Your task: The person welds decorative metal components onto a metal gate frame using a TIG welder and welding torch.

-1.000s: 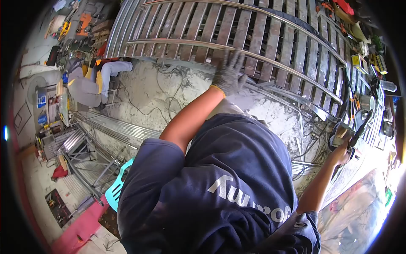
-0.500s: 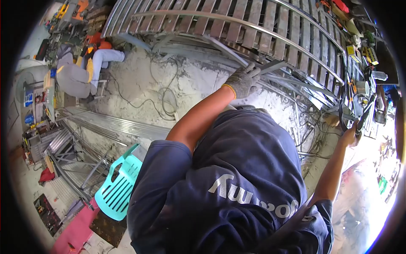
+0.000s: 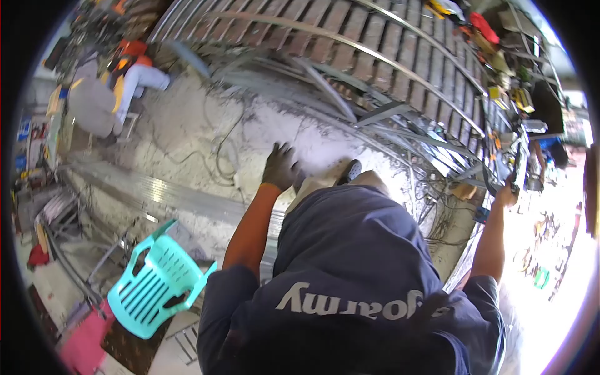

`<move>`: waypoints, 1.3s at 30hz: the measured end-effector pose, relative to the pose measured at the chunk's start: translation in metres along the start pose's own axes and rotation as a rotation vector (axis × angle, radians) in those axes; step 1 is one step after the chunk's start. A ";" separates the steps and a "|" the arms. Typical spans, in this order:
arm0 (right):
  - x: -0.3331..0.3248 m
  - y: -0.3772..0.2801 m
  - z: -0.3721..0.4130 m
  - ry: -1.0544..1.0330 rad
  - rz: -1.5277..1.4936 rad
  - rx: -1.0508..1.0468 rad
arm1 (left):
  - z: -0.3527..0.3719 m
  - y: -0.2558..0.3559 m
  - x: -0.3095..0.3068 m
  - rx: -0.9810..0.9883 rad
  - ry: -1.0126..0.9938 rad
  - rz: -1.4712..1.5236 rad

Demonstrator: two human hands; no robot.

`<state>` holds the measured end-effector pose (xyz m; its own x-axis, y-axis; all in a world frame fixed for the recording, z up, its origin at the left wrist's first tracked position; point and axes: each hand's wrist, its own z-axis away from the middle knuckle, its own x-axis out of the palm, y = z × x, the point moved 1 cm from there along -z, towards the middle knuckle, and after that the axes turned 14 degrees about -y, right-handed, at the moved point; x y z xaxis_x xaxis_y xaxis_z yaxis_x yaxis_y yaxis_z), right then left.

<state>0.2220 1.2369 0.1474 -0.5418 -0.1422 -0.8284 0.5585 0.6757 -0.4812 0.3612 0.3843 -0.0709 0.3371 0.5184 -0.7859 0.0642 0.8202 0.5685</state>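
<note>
We're squeezing some dark tool handle in our closed right hand, just under the right end of the steel gate. Gloved left hand is hanging spread and empty below the gate; loose bars are lying unattached.

Turquoise slatted chair, navy shirt lettered white, dark-grey-gloved left hand.
</note>
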 end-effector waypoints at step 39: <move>-0.160 0.060 -0.284 0.374 -1.021 -0.082 | -0.703 0.509 -0.080 0.297 -0.093 -0.405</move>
<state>0.1642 1.5053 0.3325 -0.8907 -0.4441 0.0975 -0.2996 0.4120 -0.8605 -0.2933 0.9307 0.1102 0.3116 0.1386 -0.9400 0.4663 0.8397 0.2784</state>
